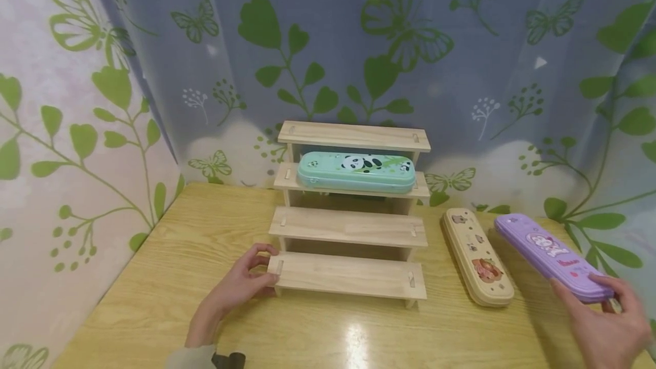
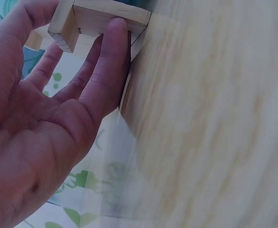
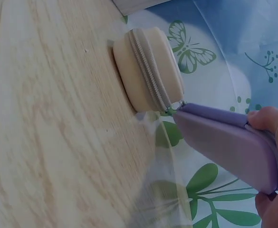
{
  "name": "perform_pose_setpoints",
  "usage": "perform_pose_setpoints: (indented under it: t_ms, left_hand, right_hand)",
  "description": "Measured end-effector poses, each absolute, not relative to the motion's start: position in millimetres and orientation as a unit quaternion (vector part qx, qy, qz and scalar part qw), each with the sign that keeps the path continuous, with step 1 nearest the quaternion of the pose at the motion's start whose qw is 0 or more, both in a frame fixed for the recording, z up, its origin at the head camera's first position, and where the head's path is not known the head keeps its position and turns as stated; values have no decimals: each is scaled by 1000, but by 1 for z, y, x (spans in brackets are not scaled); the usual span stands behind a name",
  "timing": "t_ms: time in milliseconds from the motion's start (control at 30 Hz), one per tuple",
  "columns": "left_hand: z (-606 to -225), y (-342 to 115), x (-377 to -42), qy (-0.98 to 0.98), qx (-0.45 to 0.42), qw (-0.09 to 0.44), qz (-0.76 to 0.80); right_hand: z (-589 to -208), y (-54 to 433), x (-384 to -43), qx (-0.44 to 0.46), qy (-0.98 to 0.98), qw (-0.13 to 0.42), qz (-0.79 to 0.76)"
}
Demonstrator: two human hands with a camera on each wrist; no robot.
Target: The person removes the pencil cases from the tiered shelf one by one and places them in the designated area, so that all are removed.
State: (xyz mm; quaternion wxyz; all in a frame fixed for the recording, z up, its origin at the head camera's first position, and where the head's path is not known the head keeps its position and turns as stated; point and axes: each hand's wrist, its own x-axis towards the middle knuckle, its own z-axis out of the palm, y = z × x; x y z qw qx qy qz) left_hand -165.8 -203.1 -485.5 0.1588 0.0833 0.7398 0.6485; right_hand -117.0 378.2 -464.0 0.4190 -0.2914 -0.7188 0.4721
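Note:
A four-step wooden rack [image 1: 348, 275] stands on the table, and a mint-green pencil case [image 1: 356, 172] with a panda print lies on its second step from the top. My left hand [image 1: 238, 281] grips the left end of the lowest step; its fingers show around the wooden end in the left wrist view. At the right, my right hand [image 1: 610, 318] holds a purple pencil case [image 1: 553, 255] by its near end, between thumb and fingers. The case is raised off the table in the right wrist view. Beside it a cream pencil case [image 1: 476, 258] with bear pictures lies flat.
The wood-grain table [image 1: 205, 221] carries the rack and cream case. Behind it hangs a blue curtain [image 1: 328, 61] with green butterflies and leaves, and a pale patterned curtain [image 1: 61, 147] borders the left side.

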Motion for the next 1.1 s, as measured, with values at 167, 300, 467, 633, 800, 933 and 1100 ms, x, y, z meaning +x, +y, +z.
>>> perform_pose_setpoints:
  t_ms: [167,300,467,633,800,933,1100]
  left_hand:
    - [-486,-202,-166,739,82,159,649]
    - [-487,-202,-166,739,81,159,650]
    - [-487,-202,-167,739,80,159,650]
    - [-487,-202,-167,742,76,160,647]
    - [-489,-202,-167,742,70,160,647]
    - [-489,-202,-168,742,67,160,648]
    - [-487,-202,-167,744,64,162,646]
  right_hand:
    - [-467,379,-122,-308,-754,387,433]
    - [-467,378,-126,-311,-768,373,416]
    - [-465,382,-131,-323,-816,293,379]
    - [-465,387,-134,-297,-870,196,341]
    - [-468,390,-136,-283,-892,140,323]
    - [-470,393,-139,-282,-901,99,315]
    - [-474,395,-140,-277,-907,74,307]
